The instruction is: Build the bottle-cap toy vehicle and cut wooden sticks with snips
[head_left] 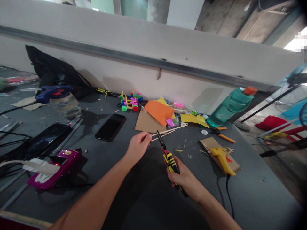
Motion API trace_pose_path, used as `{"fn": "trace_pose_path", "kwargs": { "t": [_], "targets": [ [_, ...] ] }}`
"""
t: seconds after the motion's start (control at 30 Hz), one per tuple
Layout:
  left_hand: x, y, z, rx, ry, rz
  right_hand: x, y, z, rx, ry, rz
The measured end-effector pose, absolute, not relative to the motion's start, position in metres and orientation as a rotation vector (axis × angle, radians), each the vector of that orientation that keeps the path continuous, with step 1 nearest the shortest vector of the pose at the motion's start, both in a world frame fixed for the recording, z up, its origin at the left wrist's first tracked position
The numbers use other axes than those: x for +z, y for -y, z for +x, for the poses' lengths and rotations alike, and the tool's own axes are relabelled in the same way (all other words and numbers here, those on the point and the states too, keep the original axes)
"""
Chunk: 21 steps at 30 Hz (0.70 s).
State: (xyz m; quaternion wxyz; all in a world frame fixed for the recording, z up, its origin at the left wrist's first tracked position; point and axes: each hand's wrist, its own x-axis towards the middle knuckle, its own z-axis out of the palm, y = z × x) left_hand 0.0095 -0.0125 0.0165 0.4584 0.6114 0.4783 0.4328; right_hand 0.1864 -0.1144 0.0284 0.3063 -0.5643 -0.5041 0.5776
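My left hand is closed in a pinch on the near ends of thin wooden sticks, which stretch away to the right above the dark table. My right hand is wrapped round the yellow-and-black handles of a pair of pliers. The dark jaws point up and left and lie at the sticks, just right of my left fingertips. Whether the jaws grip a stick, I cannot tell. Behind the sticks lie a piece of cardboard and an orange sheet.
A yellow glue gun rests on cardboard at right, near orange-handled pliers and a green bottle. On the left are a phone, a purple power strip and a blue glue gun. Colourful toy wheels stand behind.
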Motion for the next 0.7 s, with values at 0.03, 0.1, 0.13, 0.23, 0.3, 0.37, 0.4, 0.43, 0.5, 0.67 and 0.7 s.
{"fn": "trace_pose_path", "kwargs": {
  "t": [0.03,0.1,0.13,0.23,0.3,0.37,0.4,0.43,0.5,0.67,0.7],
  "targets": [
    [0.0163,0.0124,0.0096,1.062,-1.174,1.496,0.0288,0.1143,0.1861,1.529,1.329,-1.498],
    [0.0158,0.0121,0.0097,1.056,-1.167,1.475,0.0298,0.1141,0.1858,1.525,1.327,-1.502],
    [0.0153,0.0119,0.0097,1.057,-1.164,1.466,0.0303,0.114,0.1856,1.522,1.329,-1.502],
    [0.014,0.0113,0.0098,1.066,-1.159,1.443,0.0324,0.1139,0.1849,1.523,1.327,-1.496],
    [0.0135,0.0112,0.0099,1.073,-1.156,1.435,0.0337,0.1137,0.1842,1.528,1.312,-1.496],
    [0.0135,0.0112,0.01,1.075,-1.153,1.433,0.0344,0.1136,0.1838,1.533,1.301,-1.5],
    [0.0137,0.0113,0.01,1.076,-1.152,1.433,0.0345,0.1135,0.1837,1.534,1.299,-1.506],
    [0.014,0.0113,0.0101,1.075,-1.149,1.432,0.0343,0.1135,0.1837,1.534,1.299,-1.512],
    [0.0145,0.0114,0.0102,1.076,-1.145,1.427,0.0335,0.1135,0.184,1.537,1.302,-1.518],
    [0.015,0.0118,0.0107,1.072,-1.145,1.417,0.0301,0.1145,0.1854,1.521,1.329,-1.489],
    [0.015,0.012,0.0108,1.069,-1.142,1.416,0.0292,0.1147,0.1856,1.515,1.333,-1.489]
  ]
}}
